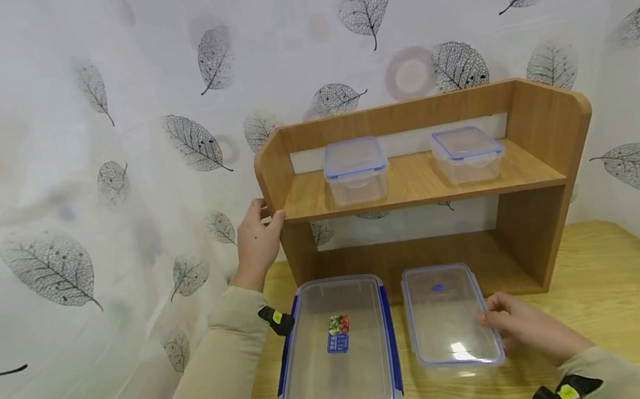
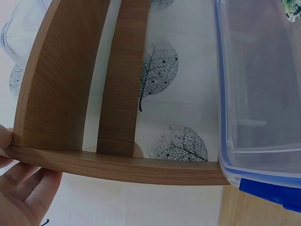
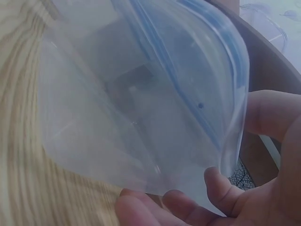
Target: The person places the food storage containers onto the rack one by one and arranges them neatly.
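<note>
My left hand (image 1: 258, 243) grips the left side panel of a two-tier wooden shelf (image 1: 415, 203). In the left wrist view, the thumb is on one side of the panel's edge and the fingers (image 2: 44, 190) on the other. My right hand (image 1: 533, 326) holds a clear lidded food container (image 1: 443, 317) by its right side. Up close in the right wrist view, fingertips (image 3: 176, 205) touch the container's wall (image 3: 94, 127) near its lower edge. Left of it stands a larger clear container (image 1: 337, 375) with dark blue side clips and a fruit label on its lid.
Two small clear containers with blue-rimmed lids stand on the upper tier, one on the left (image 1: 356, 172), one on the right (image 1: 468, 155). The shelf stands on a light wooden table (image 1: 632, 282), before a white leaf-patterned curtain (image 1: 134, 181) that also hangs along the left.
</note>
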Tool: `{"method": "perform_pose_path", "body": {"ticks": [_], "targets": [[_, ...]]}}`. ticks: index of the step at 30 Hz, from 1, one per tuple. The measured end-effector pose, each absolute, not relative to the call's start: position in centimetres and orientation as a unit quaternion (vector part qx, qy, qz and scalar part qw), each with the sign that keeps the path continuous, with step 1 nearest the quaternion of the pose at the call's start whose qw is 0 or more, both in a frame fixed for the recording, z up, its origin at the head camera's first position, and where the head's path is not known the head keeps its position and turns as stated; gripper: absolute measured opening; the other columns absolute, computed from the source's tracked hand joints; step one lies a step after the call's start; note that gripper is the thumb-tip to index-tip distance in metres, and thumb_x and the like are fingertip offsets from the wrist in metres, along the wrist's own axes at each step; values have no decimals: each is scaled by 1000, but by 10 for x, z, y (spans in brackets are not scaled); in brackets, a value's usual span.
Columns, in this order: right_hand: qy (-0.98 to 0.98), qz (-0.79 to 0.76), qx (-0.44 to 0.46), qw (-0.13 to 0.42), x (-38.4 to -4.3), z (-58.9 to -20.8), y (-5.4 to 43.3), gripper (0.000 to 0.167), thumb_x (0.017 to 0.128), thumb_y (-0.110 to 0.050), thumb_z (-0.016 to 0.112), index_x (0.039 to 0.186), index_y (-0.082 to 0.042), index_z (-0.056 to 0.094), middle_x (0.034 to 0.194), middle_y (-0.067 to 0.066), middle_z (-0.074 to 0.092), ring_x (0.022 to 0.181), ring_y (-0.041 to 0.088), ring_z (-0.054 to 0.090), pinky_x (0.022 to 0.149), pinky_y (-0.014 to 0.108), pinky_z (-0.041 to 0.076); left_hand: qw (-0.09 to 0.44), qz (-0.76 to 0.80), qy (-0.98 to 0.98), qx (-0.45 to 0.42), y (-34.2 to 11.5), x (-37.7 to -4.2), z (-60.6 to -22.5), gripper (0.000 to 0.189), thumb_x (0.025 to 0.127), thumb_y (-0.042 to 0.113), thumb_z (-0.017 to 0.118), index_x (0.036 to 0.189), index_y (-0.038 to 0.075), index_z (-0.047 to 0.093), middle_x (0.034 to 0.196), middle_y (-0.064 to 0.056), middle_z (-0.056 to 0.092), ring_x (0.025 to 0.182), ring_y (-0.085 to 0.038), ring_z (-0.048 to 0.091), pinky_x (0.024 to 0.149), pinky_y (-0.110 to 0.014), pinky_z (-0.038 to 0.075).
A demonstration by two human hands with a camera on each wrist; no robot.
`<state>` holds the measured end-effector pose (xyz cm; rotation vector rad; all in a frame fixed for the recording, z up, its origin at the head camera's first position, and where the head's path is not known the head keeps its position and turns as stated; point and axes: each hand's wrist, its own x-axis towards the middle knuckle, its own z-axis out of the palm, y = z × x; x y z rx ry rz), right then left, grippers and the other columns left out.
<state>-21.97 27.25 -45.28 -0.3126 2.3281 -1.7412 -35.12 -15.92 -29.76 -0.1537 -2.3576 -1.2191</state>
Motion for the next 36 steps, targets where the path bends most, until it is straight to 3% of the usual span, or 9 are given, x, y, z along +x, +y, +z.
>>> {"method": "perform_pose_path", "body": {"ticks": [14,22,36], "targets": [[820,-566,-32,75,-228,-453,293,33,104,-23,54,115,6,44,95,7,53,80,16,57,64,30,54,238,-448,-860,-57,-160,-350,-297,40,103,34,58,137,13,55,134,-15,61,118,-33,63,91,-48,57],[831,-550,-14,87,-230,-454,307,41,107,-31,47,122,7,41,114,14,51,96,19,54,78,34,52,240,-448,-859,-57,-161,-349,-298,40,103,34,58,137,13,55,134,-15,61,117,-34,63,91,-48,58],[844,-530,12,82,-235,-452,316,56,108,-40,45,130,10,35,127,21,46,104,19,49,81,29,50,237,-448,-860,-62,-160,-350,-298,41,103,35,57,138,13,55,135,-15,61,118,-33,63,92,-49,57]]}}
